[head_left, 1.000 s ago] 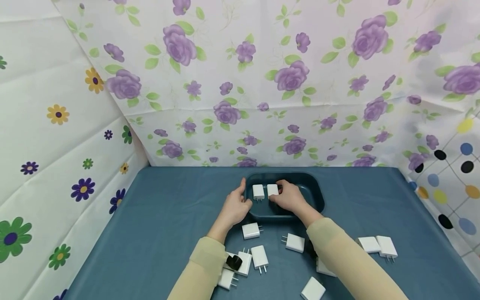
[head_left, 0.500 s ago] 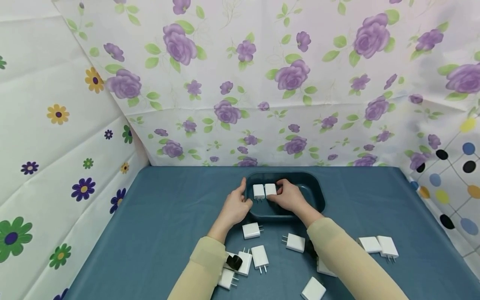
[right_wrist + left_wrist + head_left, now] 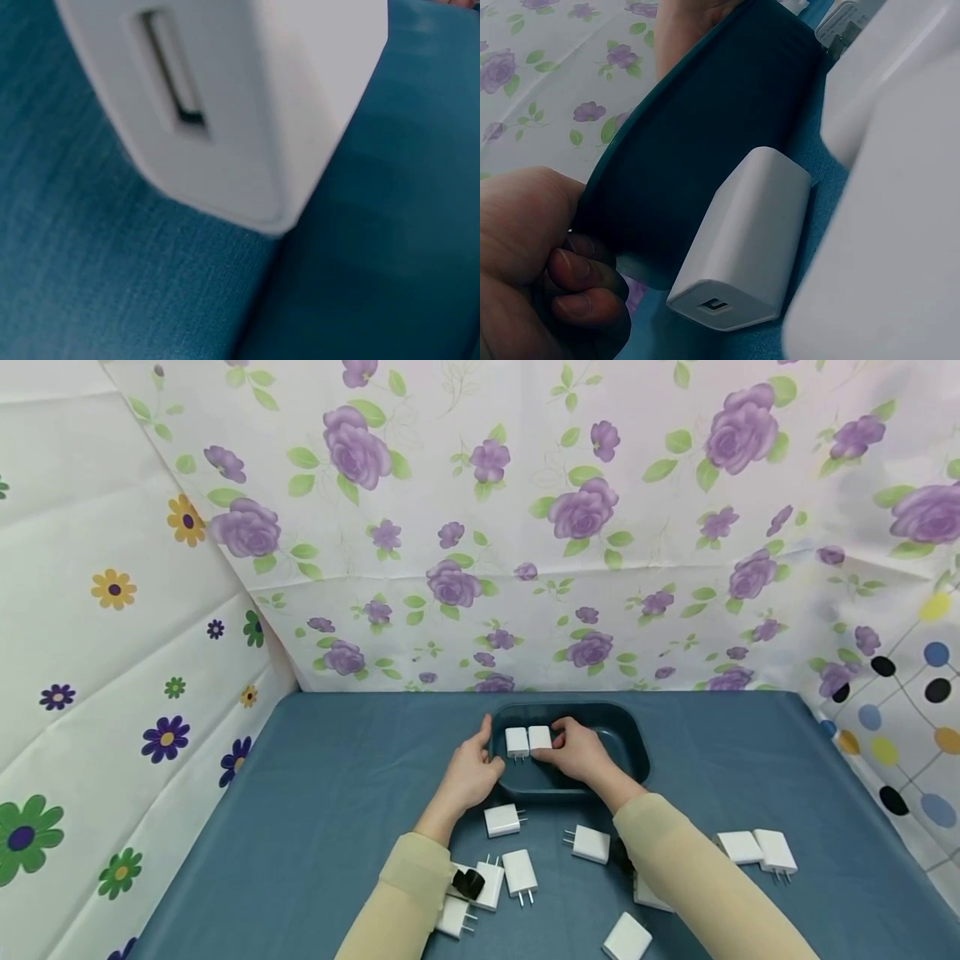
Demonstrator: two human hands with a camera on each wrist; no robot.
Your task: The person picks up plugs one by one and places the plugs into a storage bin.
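In the head view, a dark teal tray [image 3: 570,795] holds two white USB wall chargers side by side. My right hand [image 3: 581,752] reaches over its near rim and pinches the right-hand charger [image 3: 539,737] between thumb and fingers. That charger stands beside the left one [image 3: 517,742], prongs toward me. At the tray's left end, my left hand [image 3: 468,774] grips the rim, index finger pointing away along the outside. The left wrist view shows the left hand's curled fingers [image 3: 585,289] against the tray wall [image 3: 697,142].
Several more chargers lie loose on the blue-covered table [image 3: 337,793]: one charger [image 3: 502,821] just before the tray, another [image 3: 519,874] nearer me, and one [image 3: 774,852] at the right. A black wrist camera [image 3: 469,884] sits on the left sleeve. Flowered cloth [image 3: 487,527] hangs behind.
My right hand has slid its charger a little to the left, closing most of the gap to the other charger. The left hand has stayed in place.
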